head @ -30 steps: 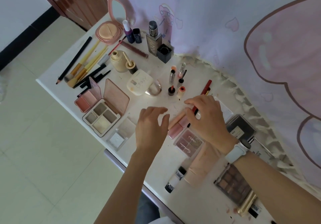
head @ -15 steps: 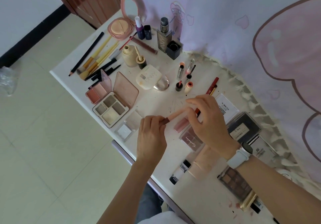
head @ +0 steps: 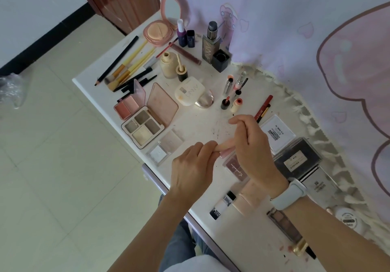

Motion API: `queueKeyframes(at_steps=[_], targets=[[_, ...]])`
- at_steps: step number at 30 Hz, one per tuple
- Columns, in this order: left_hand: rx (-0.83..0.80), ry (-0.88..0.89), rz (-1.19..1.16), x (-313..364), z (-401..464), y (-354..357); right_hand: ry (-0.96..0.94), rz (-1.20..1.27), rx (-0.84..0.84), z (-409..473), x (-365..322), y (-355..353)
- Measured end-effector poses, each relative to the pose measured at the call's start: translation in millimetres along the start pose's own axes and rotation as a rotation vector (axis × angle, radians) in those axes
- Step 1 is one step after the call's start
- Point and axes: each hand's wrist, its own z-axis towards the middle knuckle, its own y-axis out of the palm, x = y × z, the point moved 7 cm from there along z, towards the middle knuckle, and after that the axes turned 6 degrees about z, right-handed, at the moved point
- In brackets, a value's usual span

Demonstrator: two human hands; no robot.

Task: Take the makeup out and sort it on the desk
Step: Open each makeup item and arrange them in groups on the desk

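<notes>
Above the middle of the white desk (head: pixel 88 77), both hands hold one slim pink lip tube (head: pixel 226 144). My left hand (head: pixel 193 170) pinches its near end, and my right hand (head: pixel 251 145) wraps the far end, hiding most of it. A second pink tube (head: pixel 225 154) lies just under them. Below my right hand sits a mauve blush palette (head: pixel 236 167). To the left lie an open four-pan eyeshadow palette (head: pixel 143 127) and a small clear highlighter compact (head: pixel 165 148).
Brushes and pencils (head: pixel 128 64) lie at the far left corner, bottles (head: pixel 211 43) and a pink powder compact (head: pixel 158 32) at the back. Small lip tubes (head: pixel 232 94) stand mid-desk. Boxes (head: pixel 295 157), a white tube (head: pixel 222 205) and a brown palette (head: pixel 283 224) crowd the right. A pink curtain (head: pixel 295 28) hangs behind.
My right hand lifted the pink tube off the desk and my left hand closed on its near end. Both hands now grip it closer together.
</notes>
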Motion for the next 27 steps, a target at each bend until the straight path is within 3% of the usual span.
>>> queueKeyframes(at_steps=[7,12,18,24,27], targets=[[-0.177,-0.121,-0.326,-9,2,6,-0.147,-0.081,-0.087,-4,-9,0],[-0.293,-0.278,-0.323,-31,-2,17,-0.17,0.007,-0.246,-6,-9,11],[-0.297,-0.141,-0.228,-29,-5,8,0.057,-0.086,-0.402,-1,12,19],[-0.351,-0.203,-0.275,-32,-3,8,-0.008,-0.189,-0.548,-3,6,16],[-0.329,-0.097,-0.22,-25,4,2,-0.058,-0.463,-0.58,-3,5,13]])
